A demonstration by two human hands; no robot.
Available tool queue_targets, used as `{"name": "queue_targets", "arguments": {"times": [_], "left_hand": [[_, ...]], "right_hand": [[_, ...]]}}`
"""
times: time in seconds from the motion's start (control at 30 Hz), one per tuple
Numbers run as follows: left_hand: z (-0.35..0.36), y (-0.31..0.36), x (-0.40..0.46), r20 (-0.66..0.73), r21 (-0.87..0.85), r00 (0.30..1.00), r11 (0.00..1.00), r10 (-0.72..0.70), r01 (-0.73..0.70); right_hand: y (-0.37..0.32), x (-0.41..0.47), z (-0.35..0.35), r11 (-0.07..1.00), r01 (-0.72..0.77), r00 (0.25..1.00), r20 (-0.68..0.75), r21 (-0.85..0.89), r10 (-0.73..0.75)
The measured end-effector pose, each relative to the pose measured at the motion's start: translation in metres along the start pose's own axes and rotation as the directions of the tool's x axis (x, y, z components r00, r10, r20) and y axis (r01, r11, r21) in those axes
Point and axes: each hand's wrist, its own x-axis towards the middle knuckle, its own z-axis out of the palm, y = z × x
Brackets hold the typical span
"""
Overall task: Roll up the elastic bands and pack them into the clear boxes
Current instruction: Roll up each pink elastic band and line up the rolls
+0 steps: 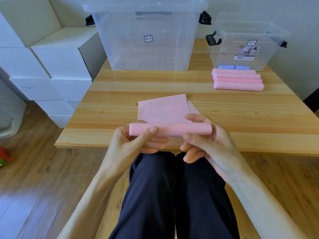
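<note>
Pink elastic band (170,129), mostly rolled into a tube, held level over the near table edge between both hands. Left hand (136,144) curled round the tube's left part, thumb on top, fingers underneath and half hidden by the roll. Right hand (205,140) grasping the right part, index finger reaching over the far side, thumb pressed on the near side, lower fingers bent loosely below. Unrolled tail (162,109) lying flat on the wooden table (120,94) just beyond the grip, one corner folded so a second layer peeks out at its right; where tail joins roll hidden behind the tube.

Farther out and to the right of the grip: four finished pink rolls (238,80) side by side, touching. Behind them two blue rolls (233,67), mostly blocked by the pink ones; hard to tell whether touching the box behind. Small clear box (245,42) at far right, black latches, label too small to read. Large clear box (148,37) straight beyond the grip, its lid cut off by the top edge.

Left of the table, stacked white cartons (51,62). Dark trousers (172,195) below the hands. Red and green object (3,157) at the left edge, cut off, unidentifiable.
</note>
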Motion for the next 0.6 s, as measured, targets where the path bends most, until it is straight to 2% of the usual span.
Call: {"name": "queue_targets", "arguments": {"times": [0.2, 0.6], "left_hand": [[0.0010, -0.0012, -0.0015, 0.030, -0.026, 0.998, 0.998, -0.052, 0.053], [0.0025, -0.0002, -0.0018, 0.030, -0.033, 0.998, 0.998, -0.048, 0.049]], "right_hand": [[-0.0002, -0.0010, 0.0000, 0.999, 0.031, 0.999, -0.040, -0.030, -0.033], [-0.0032, -0.0031, -0.0014, 0.999, 0.041, 0.999, -0.011, -0.031, -0.042]]}}
